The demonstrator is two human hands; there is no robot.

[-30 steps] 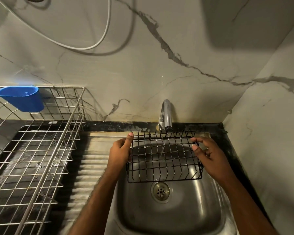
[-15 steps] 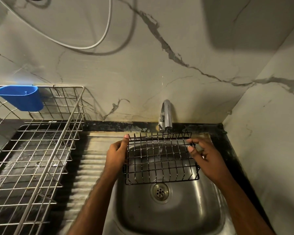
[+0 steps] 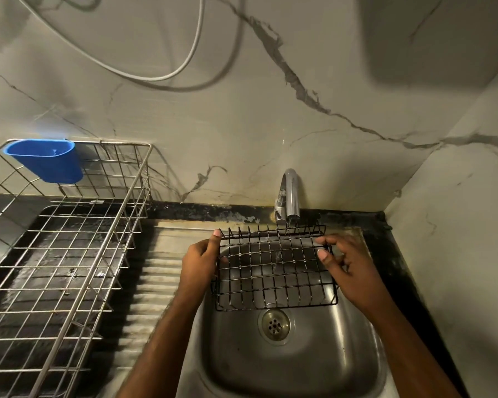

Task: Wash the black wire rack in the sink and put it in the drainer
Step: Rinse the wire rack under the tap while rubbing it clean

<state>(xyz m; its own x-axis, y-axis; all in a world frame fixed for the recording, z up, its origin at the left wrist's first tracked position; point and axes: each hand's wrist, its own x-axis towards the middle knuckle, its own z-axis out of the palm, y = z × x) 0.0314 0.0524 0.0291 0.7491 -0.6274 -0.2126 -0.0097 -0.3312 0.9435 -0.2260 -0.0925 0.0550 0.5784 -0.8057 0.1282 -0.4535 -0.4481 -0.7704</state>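
- I hold the black wire rack [image 3: 275, 267] over the steel sink [image 3: 285, 366], roughly level, with its row of short prongs along the far edge.
- My left hand [image 3: 200, 261] is clamped on the rack's left side, thumb lying up along the corner near the far edge.
- My right hand [image 3: 348, 268] is at the rack's right side, with fingers [image 3: 324, 241] curled round the wire near the far right corner; from here I cannot tell how firmly that hand grips.
- The tap [image 3: 289, 193] stands just behind the rack, its spout above the far edge, and a thin stream of water [image 3: 278, 255] falls through the wires.
- The drain [image 3: 274, 325] shows in the sink bottom, just below the rack's near edge.
- The drainer [image 3: 69, 268], a silver wire basket, sits well to the left on a dark wet tray [image 3: 20, 317], apart from the rack.
- A blue plastic cup [image 3: 48, 160] hangs on the drainer's far rim.
- A white cable [image 3: 144, 76] loops across the marble wall [image 3: 242, 124].
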